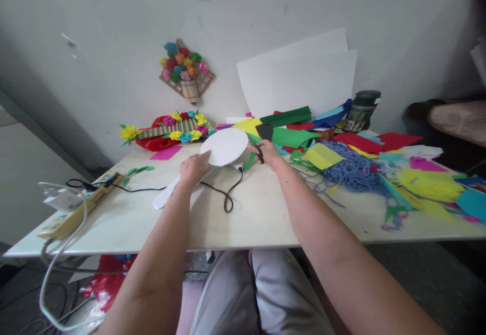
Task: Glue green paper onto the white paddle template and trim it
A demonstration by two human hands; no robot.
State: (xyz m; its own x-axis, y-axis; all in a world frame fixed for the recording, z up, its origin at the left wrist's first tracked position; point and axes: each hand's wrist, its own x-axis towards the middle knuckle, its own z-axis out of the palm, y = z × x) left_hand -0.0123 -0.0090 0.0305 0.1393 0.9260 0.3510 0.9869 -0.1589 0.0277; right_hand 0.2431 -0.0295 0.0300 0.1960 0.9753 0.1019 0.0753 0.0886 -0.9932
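Note:
My left hand [194, 167] grips the near left edge of a round white disc [225, 146], held tilted just above the pale table [261, 218]. My right hand [267, 152] is at the disc's right edge, closed around a black-handled tool [260, 154], likely scissors, whose dark end [265, 131] points up. A black cord [228, 196] loops across the table under the disc. A strip of green paper [251, 159] lies beside my right hand.
Coloured paper sheets [292, 136], blue yarn [351, 170] and scraps cover the right side. Paper flower crafts [170, 130] sit at the back left, another hangs on the wall [186, 72]. A power strip [76, 208] lies at the left edge. A dark jar [362, 110] stands at the back.

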